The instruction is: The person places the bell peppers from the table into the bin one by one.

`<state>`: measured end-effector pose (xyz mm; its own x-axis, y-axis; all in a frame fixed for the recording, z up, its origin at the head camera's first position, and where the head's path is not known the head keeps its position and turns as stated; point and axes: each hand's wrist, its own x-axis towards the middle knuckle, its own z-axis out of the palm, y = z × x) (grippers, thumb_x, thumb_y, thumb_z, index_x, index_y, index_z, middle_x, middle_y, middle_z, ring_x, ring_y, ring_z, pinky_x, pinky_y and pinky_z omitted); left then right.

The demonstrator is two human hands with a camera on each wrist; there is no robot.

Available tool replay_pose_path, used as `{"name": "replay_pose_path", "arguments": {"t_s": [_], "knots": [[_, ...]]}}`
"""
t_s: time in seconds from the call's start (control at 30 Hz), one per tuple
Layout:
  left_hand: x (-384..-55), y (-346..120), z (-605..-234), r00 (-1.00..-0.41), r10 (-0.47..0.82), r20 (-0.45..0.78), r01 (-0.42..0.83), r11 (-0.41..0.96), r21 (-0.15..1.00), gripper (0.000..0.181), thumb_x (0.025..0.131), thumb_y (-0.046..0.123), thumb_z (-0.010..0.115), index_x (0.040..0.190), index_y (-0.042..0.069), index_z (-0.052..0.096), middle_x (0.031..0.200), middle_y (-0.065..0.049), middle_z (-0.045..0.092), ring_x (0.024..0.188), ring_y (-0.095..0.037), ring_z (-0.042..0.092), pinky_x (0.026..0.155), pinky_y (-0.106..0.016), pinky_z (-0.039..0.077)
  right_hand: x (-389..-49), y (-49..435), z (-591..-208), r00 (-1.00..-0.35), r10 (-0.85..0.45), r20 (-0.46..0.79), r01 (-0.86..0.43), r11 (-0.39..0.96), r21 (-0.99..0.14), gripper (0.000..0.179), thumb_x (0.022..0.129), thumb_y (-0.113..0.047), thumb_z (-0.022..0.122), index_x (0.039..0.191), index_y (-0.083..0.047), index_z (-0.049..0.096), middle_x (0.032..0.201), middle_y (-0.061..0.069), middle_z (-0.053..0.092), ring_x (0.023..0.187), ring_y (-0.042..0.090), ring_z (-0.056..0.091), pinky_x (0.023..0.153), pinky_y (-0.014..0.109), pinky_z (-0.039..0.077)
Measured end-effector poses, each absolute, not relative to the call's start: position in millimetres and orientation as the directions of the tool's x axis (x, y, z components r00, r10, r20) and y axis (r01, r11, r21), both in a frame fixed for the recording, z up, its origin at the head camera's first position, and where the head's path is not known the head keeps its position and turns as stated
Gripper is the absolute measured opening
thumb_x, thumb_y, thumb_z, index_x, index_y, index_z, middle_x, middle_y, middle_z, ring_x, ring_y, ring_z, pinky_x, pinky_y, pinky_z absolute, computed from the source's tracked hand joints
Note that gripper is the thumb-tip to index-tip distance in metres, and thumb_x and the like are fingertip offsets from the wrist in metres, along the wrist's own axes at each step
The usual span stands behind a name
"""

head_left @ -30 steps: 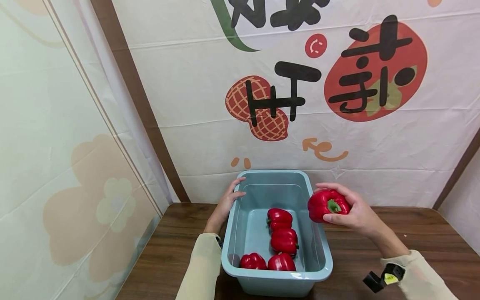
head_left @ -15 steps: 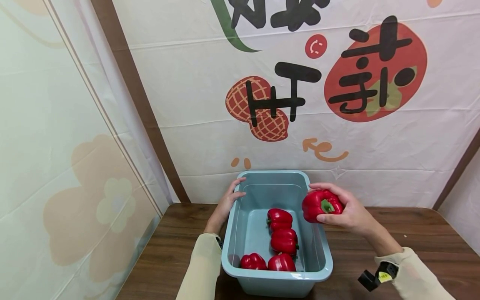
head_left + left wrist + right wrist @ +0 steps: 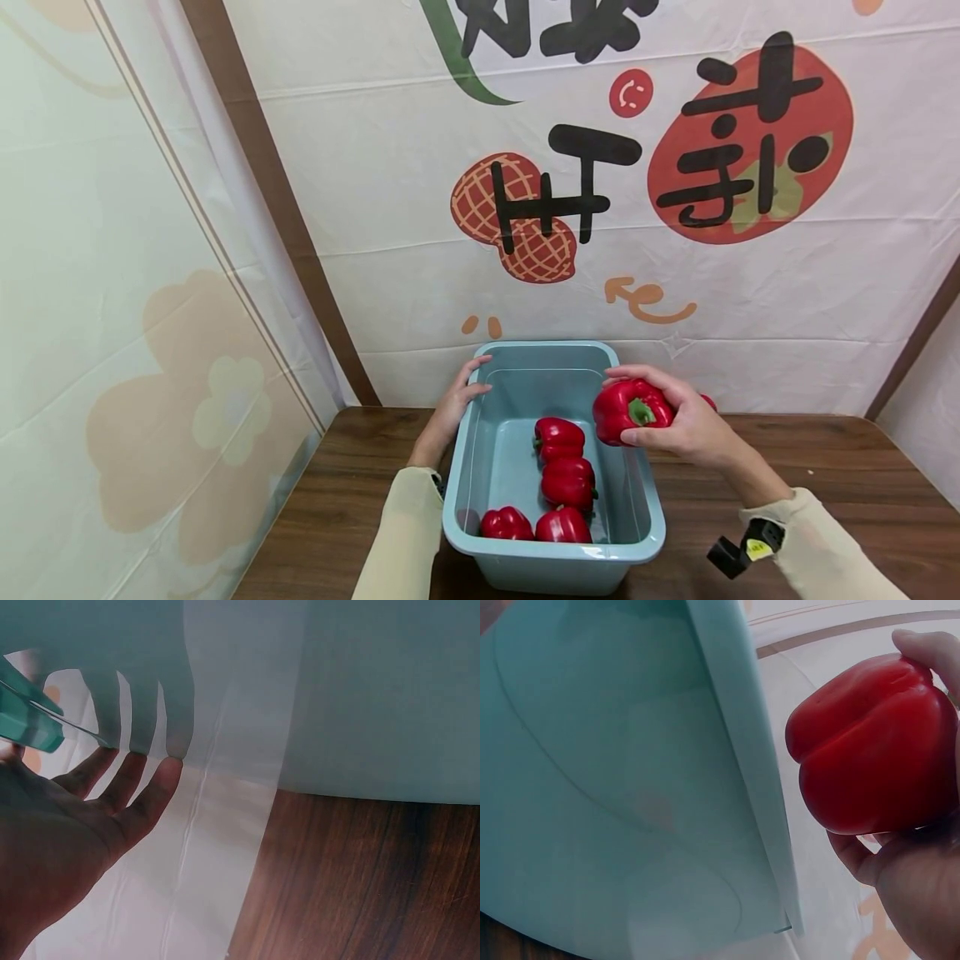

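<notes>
My right hand (image 3: 693, 421) grips a red bell pepper (image 3: 630, 410) with its green stem end showing. The pepper is above the right rim of a light blue plastic tub (image 3: 648, 517); in the right wrist view this pepper (image 3: 877, 750) appears beside the tub's wall (image 3: 630, 772). My left hand (image 3: 447, 412) holds the tub's left rim. In the left wrist view, several of its fingertips (image 3: 171, 769) touch the outer wall. Inside the tub lie several red bell peppers (image 3: 567, 482), some along the right side, others at the near end.
The tub stands on a brown wooden table (image 3: 840, 467). Behind my right hand a bit of another red thing (image 3: 708, 402) shows, mostly hidden. A printed white cloth (image 3: 405, 300) hangs behind the table, and another covers the left side.
My right hand has moved left with the bell pepper, bringing it over the tub's right rim. Part of a red thing has come into sight behind that hand. The left hand has stayed still.
</notes>
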<state>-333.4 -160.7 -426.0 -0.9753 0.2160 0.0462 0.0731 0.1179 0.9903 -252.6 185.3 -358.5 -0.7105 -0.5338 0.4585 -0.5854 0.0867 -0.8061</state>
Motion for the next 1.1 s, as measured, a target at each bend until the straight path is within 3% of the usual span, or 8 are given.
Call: {"name": "replay_pose_path", "arguments": {"t_s": [0.57,1.1], "knots": [[-334,-162,-426,-0.975,0.222,0.029,0.058,0.125,0.991,0.051,0.101,0.018,0.044,0.151,0.025,0.036,0.162,-0.006,0.016,0.136,-0.034,0.030,0.108,-0.060,0.032,-257,176,-359,-0.744,-0.540,0.395,-0.542,0.140,-0.829,0.074,0.076,-0.012,0.082,0.141,-0.011,0.047,0.134,0.014,0.051,0.114,0.019,0.055,0.073,0.041,0.059],[-335,-161,-427,-0.976,0.217,0.024,0.054,0.133,0.990,0.051,0.101,0.020,0.044,0.151,0.026,0.036,0.162,-0.006,0.018,0.134,-0.035,0.033,0.105,-0.058,0.035,-262,168,-367,-0.750,-0.557,0.357,-0.511,0.146,-0.847,0.074,0.076,-0.014,0.083,0.141,-0.014,0.048,0.134,0.013,0.051,0.114,0.025,0.055,0.075,0.041,0.059]]}}
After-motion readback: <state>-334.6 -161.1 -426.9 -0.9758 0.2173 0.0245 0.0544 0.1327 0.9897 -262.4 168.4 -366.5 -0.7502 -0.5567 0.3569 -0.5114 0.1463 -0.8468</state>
